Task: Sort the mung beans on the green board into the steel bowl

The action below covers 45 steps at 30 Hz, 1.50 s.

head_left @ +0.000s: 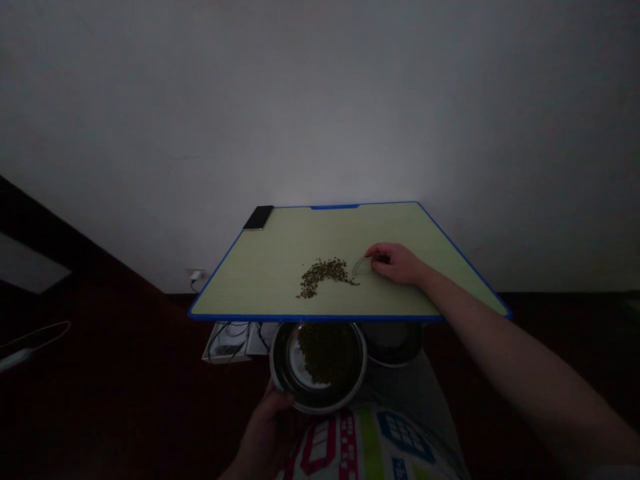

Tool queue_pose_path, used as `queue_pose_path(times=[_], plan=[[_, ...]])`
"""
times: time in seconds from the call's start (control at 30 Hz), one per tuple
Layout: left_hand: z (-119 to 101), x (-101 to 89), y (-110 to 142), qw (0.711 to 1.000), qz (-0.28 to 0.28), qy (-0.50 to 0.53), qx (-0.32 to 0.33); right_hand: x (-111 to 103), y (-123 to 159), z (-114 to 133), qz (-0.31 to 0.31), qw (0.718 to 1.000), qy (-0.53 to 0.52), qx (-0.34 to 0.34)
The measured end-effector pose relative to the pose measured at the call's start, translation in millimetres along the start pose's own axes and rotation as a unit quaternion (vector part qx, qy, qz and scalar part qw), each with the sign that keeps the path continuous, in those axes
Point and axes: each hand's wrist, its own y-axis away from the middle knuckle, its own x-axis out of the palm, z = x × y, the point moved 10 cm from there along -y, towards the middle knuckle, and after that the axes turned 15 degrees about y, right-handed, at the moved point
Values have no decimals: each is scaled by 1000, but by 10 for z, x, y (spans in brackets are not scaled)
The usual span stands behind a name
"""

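Note:
My left hand [264,427] grips the near left rim of a shiny metal bowl [299,371], held just below the front edge of a low table [260,277]. Small dark green-brown grains [330,357] cover the right part of the bowl's bottom. On the tabletop lies a loose, arched scatter of similar brown grains [327,269]. Just right of that scatter, my right hand [399,264] has its fingers closed on a clear, curved-edged piece [362,266] that rests at the tabletop. Its exact kind is too dim to make out.
A flat black device [259,217], like a phone, lies at the table's back left corner. Below the table are a second dark bowl [395,347] and a white box with cables [227,340]. A white plug [197,275] sits in the wall behind.

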Motion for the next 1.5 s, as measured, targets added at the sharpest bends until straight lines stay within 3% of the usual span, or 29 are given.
queue_pose_path(times=[0.43,1.0,1.33,1.5], plan=[[1,-3,6,1000,5,-4,-3,50,14,0,24,1000,-14,-4],[7,-62,-46,1000,8,-5,-7,51,1,-16,10,1000,-6,-8],[-11,-11,4,1000,-10,-2,1,78,8,33,25,999,-26,-11],[-10,17,5,1000,9,-8,-2,95,15,26,30,999,-40,-14]])
